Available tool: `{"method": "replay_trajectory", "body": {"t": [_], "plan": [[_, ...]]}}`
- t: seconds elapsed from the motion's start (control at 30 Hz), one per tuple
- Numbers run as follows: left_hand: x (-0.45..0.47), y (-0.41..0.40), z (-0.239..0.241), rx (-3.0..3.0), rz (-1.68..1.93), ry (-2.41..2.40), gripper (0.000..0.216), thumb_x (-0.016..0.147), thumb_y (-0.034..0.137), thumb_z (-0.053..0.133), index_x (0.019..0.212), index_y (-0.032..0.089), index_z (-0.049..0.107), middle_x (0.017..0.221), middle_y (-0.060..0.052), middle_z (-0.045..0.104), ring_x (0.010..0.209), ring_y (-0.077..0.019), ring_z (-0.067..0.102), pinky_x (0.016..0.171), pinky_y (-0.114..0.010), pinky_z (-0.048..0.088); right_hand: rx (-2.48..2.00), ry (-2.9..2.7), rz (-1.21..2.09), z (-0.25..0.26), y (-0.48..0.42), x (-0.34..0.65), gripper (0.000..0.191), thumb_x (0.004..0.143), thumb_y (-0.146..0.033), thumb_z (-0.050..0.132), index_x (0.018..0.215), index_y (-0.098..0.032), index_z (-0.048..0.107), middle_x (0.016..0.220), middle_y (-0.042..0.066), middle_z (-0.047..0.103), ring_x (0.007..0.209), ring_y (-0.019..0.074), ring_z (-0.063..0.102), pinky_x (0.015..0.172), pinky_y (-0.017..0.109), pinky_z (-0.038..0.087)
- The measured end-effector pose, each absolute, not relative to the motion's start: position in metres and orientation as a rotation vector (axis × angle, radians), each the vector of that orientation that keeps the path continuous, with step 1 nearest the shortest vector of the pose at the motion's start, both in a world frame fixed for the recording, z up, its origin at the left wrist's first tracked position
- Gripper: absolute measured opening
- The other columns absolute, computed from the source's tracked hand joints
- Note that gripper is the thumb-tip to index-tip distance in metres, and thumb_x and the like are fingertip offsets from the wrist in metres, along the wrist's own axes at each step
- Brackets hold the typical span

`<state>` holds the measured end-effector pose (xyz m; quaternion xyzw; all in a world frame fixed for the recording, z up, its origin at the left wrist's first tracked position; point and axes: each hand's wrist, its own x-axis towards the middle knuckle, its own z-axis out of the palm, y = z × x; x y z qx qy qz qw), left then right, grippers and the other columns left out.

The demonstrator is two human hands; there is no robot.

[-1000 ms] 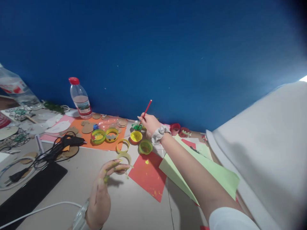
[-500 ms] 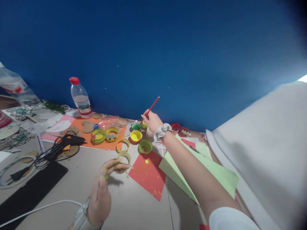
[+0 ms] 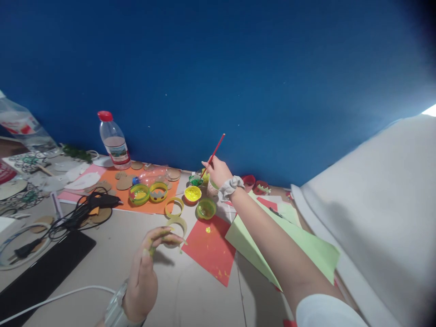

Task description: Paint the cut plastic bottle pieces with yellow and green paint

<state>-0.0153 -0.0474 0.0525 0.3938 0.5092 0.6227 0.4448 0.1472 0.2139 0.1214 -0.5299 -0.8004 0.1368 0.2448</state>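
My right hand [image 3: 218, 172] reaches to the far edge of the table and pinches a thin red paintbrush [image 3: 214, 154], its tip down at a small pot of green paint [image 3: 195, 180]. A yellow paint pot [image 3: 192, 194] and a green-rimmed pot [image 3: 206, 208] stand just in front. My left hand [image 3: 146, 268] hovers low in the foreground with paint-smeared fingers loosely closed round a pale yellow-green paper ring [image 3: 176, 226]. A second paper ring [image 3: 174, 206] lies beyond it.
A water bottle with a red cap [image 3: 113, 141] stands at the blue wall. An orange sheet [image 3: 143, 190] carries two painted rings and cardboard discs. A glue gun with black cable [image 3: 91, 202], a red sheet [image 3: 211, 250], a green sheet [image 3: 289, 245] and a white roll [image 3: 374, 218] lie around.
My right hand shifted slightly right and the brush handle tilted further to the right, its tip still at the green pot. My left hand stayed almost still with the ring.
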Motion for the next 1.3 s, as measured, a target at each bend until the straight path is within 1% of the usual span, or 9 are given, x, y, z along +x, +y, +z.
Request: {"method": "replay_trajectory", "body": {"t": [0.17,0.33,0.43,0.57,0.73,0.9,1.1,1.2,1.3], "plan": [[-0.015,-0.045,0.055,1.008,1.557,1.279,0.038,0.097,0.045,0.034,0.114,0.018,0.054,0.091,-0.009,0.072,0.091,-0.0236,0.064,0.056,-0.028,0.057,-1.422,-2.243,0.387,0.127,0.213,0.144,0.012,0.096,-0.022,0.053,0.087,-0.018,0.059,0.078,0.005,0.069,0.075,0.0190,0.066,0.074,0.028,0.046],[-0.014,-0.045,0.056,1.032,1.548,1.288,0.036,0.098,0.041,0.032,0.113,0.018,0.054,0.090,-0.010,0.072,0.091,-0.0233,0.064,0.054,-0.026,0.057,-1.410,-2.258,0.375,0.135,0.207,0.140,0.014,0.096,-0.027,0.054,0.086,-0.019,0.058,0.077,0.006,0.068,0.072,0.0205,0.065,0.068,0.028,0.044],[-0.015,-0.046,0.056,1.060,1.556,1.290,0.033,0.099,0.037,0.030,0.113,0.019,0.053,0.090,-0.009,0.072,0.091,-0.0222,0.064,0.055,-0.026,0.057,-1.419,-2.254,0.362,0.134,0.207,0.139,0.013,0.096,-0.027,0.054,0.087,-0.018,0.058,0.078,0.007,0.069,0.071,0.0211,0.065,0.068,0.029,0.043],[-0.016,-0.045,0.055,1.131,1.565,1.305,0.026,0.099,0.030,0.034,0.115,0.020,0.053,0.090,-0.007,0.072,0.089,-0.0211,0.065,0.055,-0.024,0.057,-1.410,-2.267,0.365,0.130,0.209,0.138,0.014,0.098,-0.025,0.050,0.090,-0.017,0.059,0.080,0.007,0.069,0.072,0.0195,0.066,0.069,0.027,0.044],[-0.016,-0.046,0.053,1.113,1.551,1.294,0.029,0.100,0.031,0.029,0.114,0.021,0.053,0.089,-0.007,0.072,0.089,-0.0212,0.064,0.056,-0.025,0.057,-1.364,-2.311,0.381,0.128,0.209,0.134,0.015,0.098,-0.024,0.050,0.088,-0.018,0.059,0.079,0.006,0.069,0.073,0.0184,0.066,0.071,0.026,0.044],[-0.015,-0.045,0.052,1.121,1.545,1.322,0.025,0.098,0.030,0.036,0.114,0.021,0.054,0.087,-0.006,0.072,0.088,-0.0216,0.064,0.054,-0.024,0.056,-1.357,-2.326,0.378,0.127,0.209,0.130,0.014,0.098,-0.024,0.051,0.088,-0.018,0.058,0.079,0.007,0.069,0.074,0.0201,0.067,0.070,0.027,0.044],[-0.015,-0.044,0.050,1.114,1.549,1.299,0.033,0.101,0.032,0.026,0.114,0.022,0.053,0.088,-0.007,0.072,0.089,-0.0211,0.063,0.055,-0.024,0.056,-1.328,-2.306,0.382,0.127,0.205,0.129,0.016,0.099,-0.027,0.049,0.089,-0.019,0.058,0.081,0.007,0.069,0.074,0.0195,0.066,0.071,0.027,0.044],[-0.015,-0.044,0.051,1.117,1.548,1.306,0.031,0.100,0.033,0.028,0.115,0.021,0.053,0.088,-0.007,0.072,0.089,-0.0211,0.063,0.055,-0.024,0.056,-1.324,-2.270,0.385,0.128,0.204,0.129,0.016,0.099,-0.028,0.048,0.091,-0.018,0.058,0.080,0.007,0.068,0.073,0.0195,0.066,0.070,0.027,0.044],[-0.015,-0.043,0.052,1.106,1.544,1.305,0.027,0.098,0.032,0.035,0.114,0.021,0.054,0.087,-0.007,0.072,0.087,-0.0211,0.064,0.055,-0.024,0.056,-1.320,-2.232,0.400,0.129,0.204,0.129,0.015,0.098,-0.028,0.049,0.090,-0.019,0.058,0.078,0.006,0.067,0.073,0.0198,0.065,0.071,0.028,0.045]]}}
